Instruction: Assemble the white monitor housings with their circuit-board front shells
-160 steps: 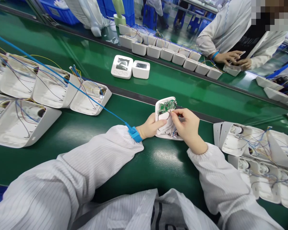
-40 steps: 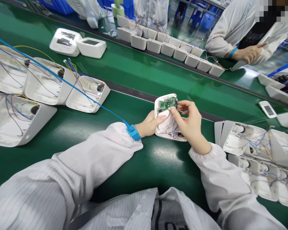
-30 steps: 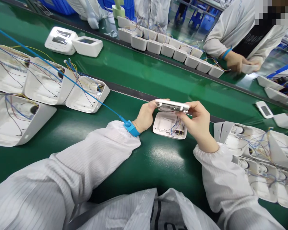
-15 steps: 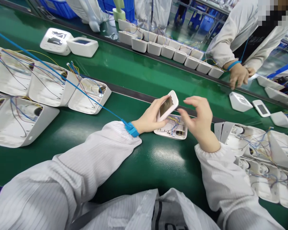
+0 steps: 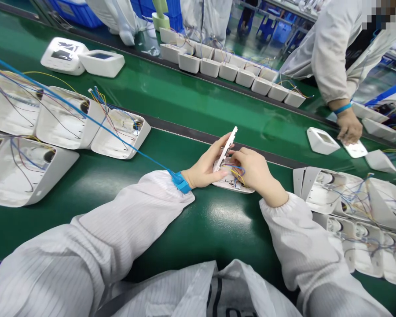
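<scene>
My left hand (image 5: 206, 166), with a blue strap at the wrist, grips a white cover panel (image 5: 225, 149) that is turned nearly edge-on. Beneath it a white housing (image 5: 232, 186) with colored wires inside lies on the green table. My right hand (image 5: 255, 169) is closed, its fingertips at the wires (image 5: 237, 171) between panel and housing. Whether it pinches a wire is hidden by the fingers.
Open white housings with wires stand at the left (image 5: 16, 171) and right (image 5: 323, 189). Across the green belt (image 5: 185, 110) is a row of housings (image 5: 227, 71). A person's hand (image 5: 350, 127) touches a white panel at the right.
My left hand has tilted the panel from screen-up to edge-on. My right hand has moved left and down and closed its fingers at the wires. The other person's hand moved right onto a panel.
</scene>
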The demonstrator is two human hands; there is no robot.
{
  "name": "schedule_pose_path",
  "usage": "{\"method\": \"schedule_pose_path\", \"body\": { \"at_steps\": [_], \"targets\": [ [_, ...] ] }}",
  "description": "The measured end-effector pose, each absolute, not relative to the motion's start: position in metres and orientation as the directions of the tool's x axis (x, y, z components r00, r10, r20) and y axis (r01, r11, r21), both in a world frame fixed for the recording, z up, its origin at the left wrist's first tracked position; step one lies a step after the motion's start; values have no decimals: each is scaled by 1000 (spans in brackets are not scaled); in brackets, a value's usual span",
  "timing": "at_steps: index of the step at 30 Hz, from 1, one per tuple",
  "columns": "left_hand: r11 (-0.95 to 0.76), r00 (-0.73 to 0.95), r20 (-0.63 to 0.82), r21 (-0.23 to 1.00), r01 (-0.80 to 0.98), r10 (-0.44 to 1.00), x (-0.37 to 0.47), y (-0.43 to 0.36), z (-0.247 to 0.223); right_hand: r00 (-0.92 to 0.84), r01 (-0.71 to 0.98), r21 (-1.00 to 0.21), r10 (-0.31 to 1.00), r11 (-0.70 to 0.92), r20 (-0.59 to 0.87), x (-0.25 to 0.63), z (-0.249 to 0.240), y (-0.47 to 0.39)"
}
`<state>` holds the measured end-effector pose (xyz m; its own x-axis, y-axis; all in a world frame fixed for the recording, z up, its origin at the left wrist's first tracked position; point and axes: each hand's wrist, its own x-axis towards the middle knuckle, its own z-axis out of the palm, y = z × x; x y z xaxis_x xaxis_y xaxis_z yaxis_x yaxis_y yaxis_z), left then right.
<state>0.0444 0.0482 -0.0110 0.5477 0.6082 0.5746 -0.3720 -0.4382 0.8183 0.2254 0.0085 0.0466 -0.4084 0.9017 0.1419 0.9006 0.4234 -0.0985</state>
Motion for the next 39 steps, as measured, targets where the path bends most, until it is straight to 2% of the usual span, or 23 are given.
{"method": "schedule_pose_path", "body": {
  "at_steps": [7, 12, 22, 32, 39],
  "targets": [
    [-445, 550, 583, 812, -378, 597, 44, 47, -8, -269, 889, -299, 925, 346, 269, 228, 41, 7],
    [-453, 540, 604, 797, -399, 586, 45, 47, -6, -264, 825, -414, 911, 384, 318, 227, 40, 6],
    [-506, 546, 639, 767, -395, 543, 47, 49, -8, -312, 768, -457, 885, 449, 345, 230, 38, 7],
    [-506, 594, 599, 792, -341, 537, 46, 50, -9, -388, 743, -413, 842, 526, 375, 230, 38, 10],
    [-507, 623, 581, 800, -320, 523, 47, 49, -6, -383, 753, -409, 849, 515, 364, 230, 38, 9]
  ]
}}
